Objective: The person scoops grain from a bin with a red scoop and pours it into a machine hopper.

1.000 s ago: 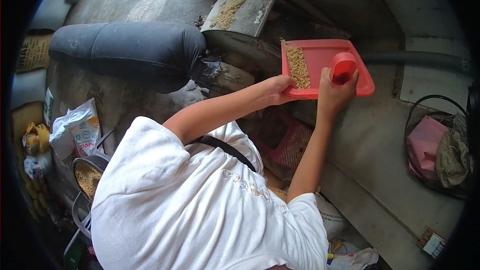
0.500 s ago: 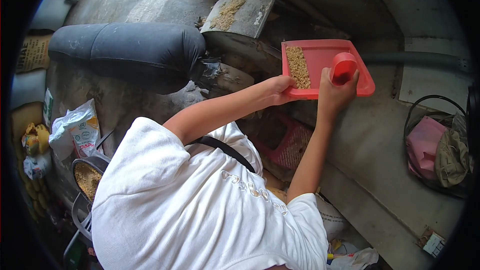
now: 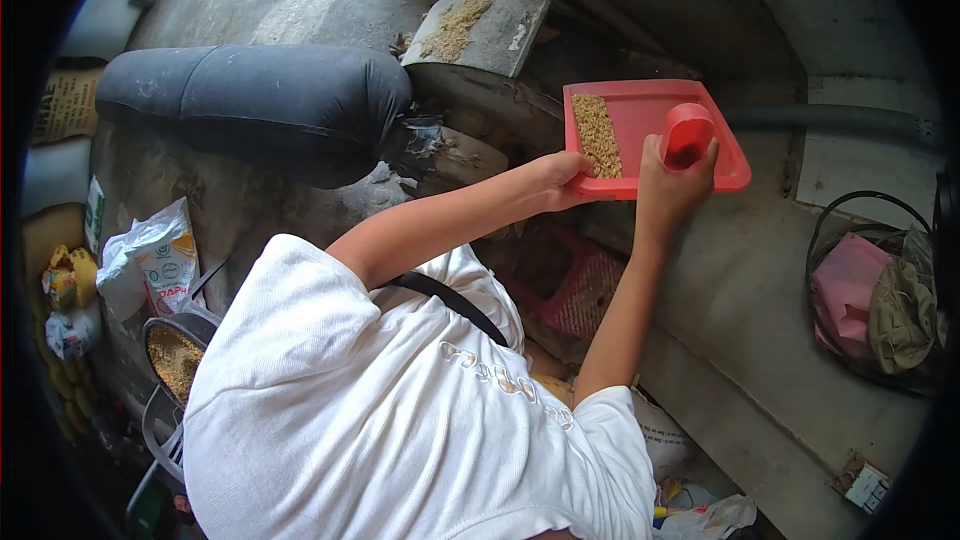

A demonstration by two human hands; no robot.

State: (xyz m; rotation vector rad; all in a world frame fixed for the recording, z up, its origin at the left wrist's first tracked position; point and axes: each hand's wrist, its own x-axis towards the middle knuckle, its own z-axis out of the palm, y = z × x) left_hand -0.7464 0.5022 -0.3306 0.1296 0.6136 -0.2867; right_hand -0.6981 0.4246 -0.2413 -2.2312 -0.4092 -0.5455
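A shallow red tray [image 3: 648,100], shaped like a dustpan, is held out at the upper right of the head view. A band of pale yellowish grains [image 3: 598,140] lies along its left side. My left hand [image 3: 560,178] is closed on the tray's near left corner, thumb at the rim. My right hand [image 3: 674,185] is wrapped round a red hollow piece with an oval opening [image 3: 690,122], over the tray's right half. Whether this piece is joined to the tray cannot be made out.
A curved grey slab [image 3: 500,22] bears more grains beyond a long dark cushion-like roll [image 3: 255,105]. Left lie a printed plastic bag [image 3: 165,255] and a container of grains [image 3: 176,355]. A red plastic stool [image 3: 575,290] stands below my arms; a dark-rimmed basket [image 3: 855,290] is right.
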